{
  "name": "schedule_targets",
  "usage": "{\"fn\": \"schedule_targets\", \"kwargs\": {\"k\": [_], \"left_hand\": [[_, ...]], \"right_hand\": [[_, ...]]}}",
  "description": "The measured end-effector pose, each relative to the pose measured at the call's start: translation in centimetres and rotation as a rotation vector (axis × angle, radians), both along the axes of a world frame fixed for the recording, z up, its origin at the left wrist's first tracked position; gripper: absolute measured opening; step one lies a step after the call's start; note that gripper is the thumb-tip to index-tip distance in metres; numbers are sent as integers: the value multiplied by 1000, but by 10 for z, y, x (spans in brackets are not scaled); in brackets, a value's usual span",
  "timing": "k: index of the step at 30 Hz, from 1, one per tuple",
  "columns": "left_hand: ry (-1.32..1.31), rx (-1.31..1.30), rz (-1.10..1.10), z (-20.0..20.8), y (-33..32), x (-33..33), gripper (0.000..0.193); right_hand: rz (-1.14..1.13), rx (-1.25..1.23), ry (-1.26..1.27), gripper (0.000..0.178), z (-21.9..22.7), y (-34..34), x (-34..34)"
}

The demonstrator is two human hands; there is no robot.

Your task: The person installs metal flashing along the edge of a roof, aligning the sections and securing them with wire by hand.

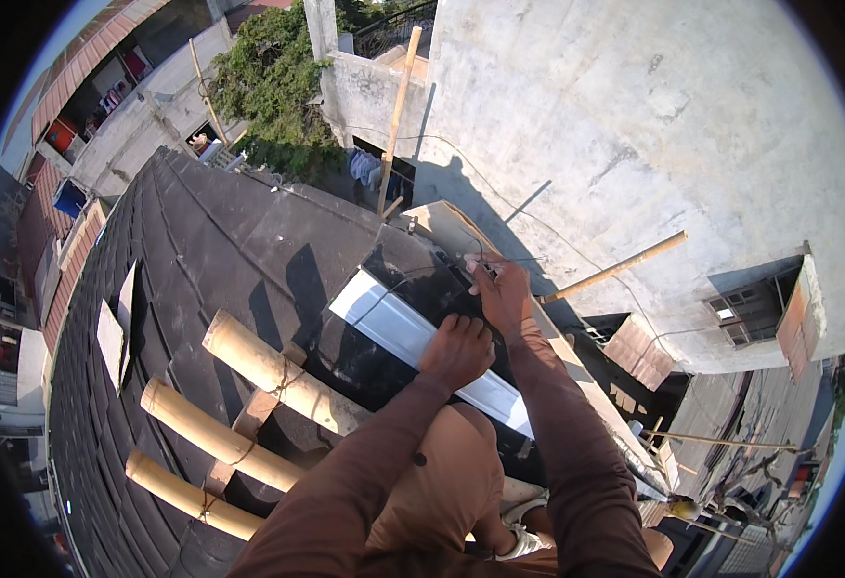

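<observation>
A long white ribbed metal strip (381, 311) lies on the dark roof in front of me, running from upper left to lower right. My left hand (458, 349) rests across it with the fingers curled; anything inside them is hidden. Farther off, at the roof's right edge, my right hand (501, 294) is closed, its thumb and fingers pinched together around something too small to make out. Thin dark wire shows around those fingertips. Beyond the right hand runs a pale board-like edge (446, 223).
Three bamboo poles (249, 352) lie at lower left, wired to a wooden batten (256, 414). A bent pale sheet piece (111, 342) sits on the roof tiles (177, 260). A grey wall (576, 106) rises beyond the edge; bamboo sticks (624, 265) jut near it.
</observation>
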State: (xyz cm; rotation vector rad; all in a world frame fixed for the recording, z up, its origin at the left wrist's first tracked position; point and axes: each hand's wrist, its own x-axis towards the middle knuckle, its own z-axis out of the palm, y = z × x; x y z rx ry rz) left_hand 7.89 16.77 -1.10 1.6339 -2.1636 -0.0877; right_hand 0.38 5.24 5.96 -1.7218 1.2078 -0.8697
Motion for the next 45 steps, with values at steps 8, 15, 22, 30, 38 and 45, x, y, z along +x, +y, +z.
{"fn": "schedule_targets", "kwargs": {"k": [8, 15, 22, 30, 38, 45], "left_hand": [[-74, -85, -5, 2, -1, 4, 19], [-51, -119, -3, -6, -3, 4, 22], [-40, 11, -35, 2, 2, 4, 17], [-94, -229, 28, -9, -6, 4, 20], [-57, 51, -32, -6, -1, 0, 20], [155, -132, -61, 7, 1, 6, 25]], "right_hand": [[-59, -404, 594, 22, -4, -26, 22], [8, -229, 378, 20, 0, 37, -2], [60, -417, 487, 19, 26, -55, 34], [-177, -422, 377, 18, -10, 50, -10], [-157, -581, 86, 13, 84, -77, 67], [-248, -36, -300, 19, 48, 16, -69]]}}
